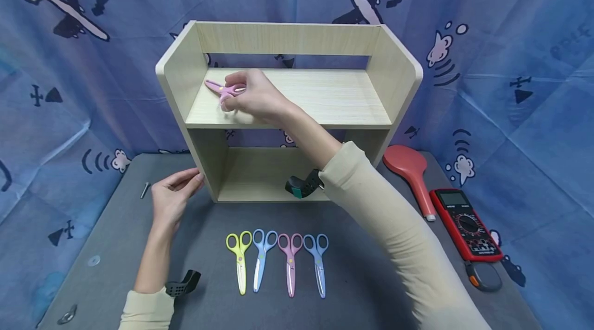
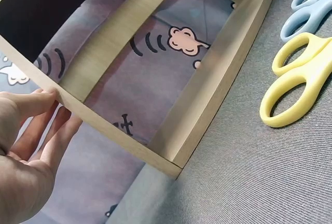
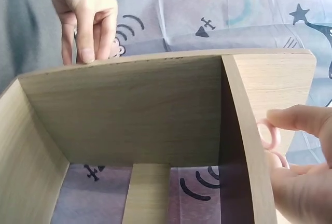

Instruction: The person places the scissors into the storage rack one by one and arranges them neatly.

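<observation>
Head view: pink scissors (image 1: 224,89) are pinched at the handles by the right hand (image 1: 256,96), blades pointed left toward the side wall (image 1: 184,75).

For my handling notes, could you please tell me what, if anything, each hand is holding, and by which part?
The right hand holds pink scissors by their handle loops. The left hand touches the left side of the shelf unit, with no clear grip.
</observation>
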